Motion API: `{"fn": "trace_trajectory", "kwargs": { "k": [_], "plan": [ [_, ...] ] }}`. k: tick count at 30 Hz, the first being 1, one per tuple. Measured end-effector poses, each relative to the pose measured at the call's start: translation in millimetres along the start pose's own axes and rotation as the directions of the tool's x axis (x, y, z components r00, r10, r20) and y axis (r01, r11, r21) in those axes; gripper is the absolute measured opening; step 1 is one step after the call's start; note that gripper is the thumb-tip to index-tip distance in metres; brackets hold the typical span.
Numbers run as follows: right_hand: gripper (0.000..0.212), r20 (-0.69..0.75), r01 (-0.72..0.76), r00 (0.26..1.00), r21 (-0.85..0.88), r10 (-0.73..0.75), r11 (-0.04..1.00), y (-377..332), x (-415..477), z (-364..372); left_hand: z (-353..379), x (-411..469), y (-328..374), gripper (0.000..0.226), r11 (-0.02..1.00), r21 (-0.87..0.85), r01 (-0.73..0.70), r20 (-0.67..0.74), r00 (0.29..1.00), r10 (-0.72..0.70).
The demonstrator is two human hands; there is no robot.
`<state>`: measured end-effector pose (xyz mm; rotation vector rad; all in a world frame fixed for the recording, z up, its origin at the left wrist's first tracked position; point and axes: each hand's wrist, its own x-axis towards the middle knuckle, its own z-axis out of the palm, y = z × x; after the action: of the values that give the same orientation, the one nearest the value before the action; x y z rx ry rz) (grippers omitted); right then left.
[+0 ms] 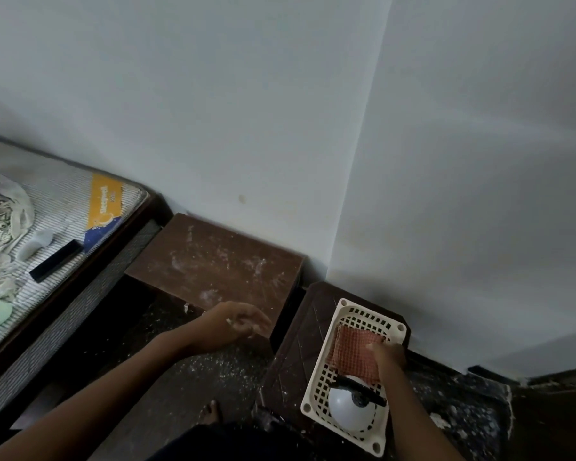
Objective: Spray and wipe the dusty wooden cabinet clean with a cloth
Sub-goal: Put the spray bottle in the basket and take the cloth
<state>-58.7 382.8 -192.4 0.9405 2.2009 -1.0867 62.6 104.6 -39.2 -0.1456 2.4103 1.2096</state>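
The right hand [388, 356] reaches down into the cream basket [346, 307] with its fingertips on the orange checked cloth [350, 352]. Whether they already pinch it or only rest on it I cannot tell. The cloth lies flat in the far half of the basket. The white spray bottle [350, 409] with its black trigger lies on its side in the near half, just touching the cloth's near edge.

To do this step well, I would gather the cloth in a full bunch rather than by one corner, and lift it straight up so it does not drag the bottle. The basket is light and sits on a brown stool [300, 331], so it may shift.

The left hand [243, 322] hangs open over the cabinet's near right corner, holding nothing, with white powder on its fingers.

The wooden cabinet [213, 257] stands left of the stool, against the far wall [280, 94]. Its dark top is streaked with pale dust. More white specks lie scattered on the dark floor [213, 367] in front. At far left is a striped mattress [64, 207].
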Motion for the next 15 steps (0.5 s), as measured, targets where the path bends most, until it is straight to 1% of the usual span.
{"fn": "trace_trajectory", "kwargs": {
  "k": [2,3,5,6,9,13,15],
  "plan": [
    [0.024,0.018,0.177,0.984,-0.104,-0.176,0.979,-4.8,9.6,-2.6,-1.7,0.1,0.5,0.032,1.0,-0.012,-0.022,-0.005,1.0,0.022],
    [0.027,0.054,0.268,0.963,-0.113,-0.263,0.957,-8.6,8.7,-6.6,-2.9,-0.1,1.2,0.032,0.999,-0.023,-0.033,-0.01,0.999,0.033],
    [0.032,0.152,0.417,0.901,-0.041,-0.407,0.908,-19.2,2.0,-18.0,-4.1,1.2,4.3,0.035,0.998,-0.047,-0.046,-0.024,0.999,0.045],
    [0.033,0.165,0.468,0.874,-0.03,-0.458,0.883,-27.0,-4.6,-24.7,-4.5,1.7,5.2,0.036,0.997,-0.062,-0.049,-0.025,0.999,0.048],
    [0.033,0.163,0.547,0.815,0.101,-0.556,0.831,-53.4,-28.6,-43.6,-5.0,4.5,7.7,0.033,0.993,-0.094,-0.065,-0.032,0.998,0.063],
    [0.027,0.2,0.652,0.689,0.246,-0.696,0.717,-103.4,-83.7,-61.7,-11.0,12.8,11.1,0.026,0.979,-0.18,-0.101,-0.07,0.994,0.09],
    [0.027,0.21,0.682,0.626,0.319,-0.751,0.658,-127.6,-117.7,-62.5,-17.1,16.2,11.9,0.025,0.962,-0.248,-0.116,-0.131,0.988,0.086]
  ]
}}
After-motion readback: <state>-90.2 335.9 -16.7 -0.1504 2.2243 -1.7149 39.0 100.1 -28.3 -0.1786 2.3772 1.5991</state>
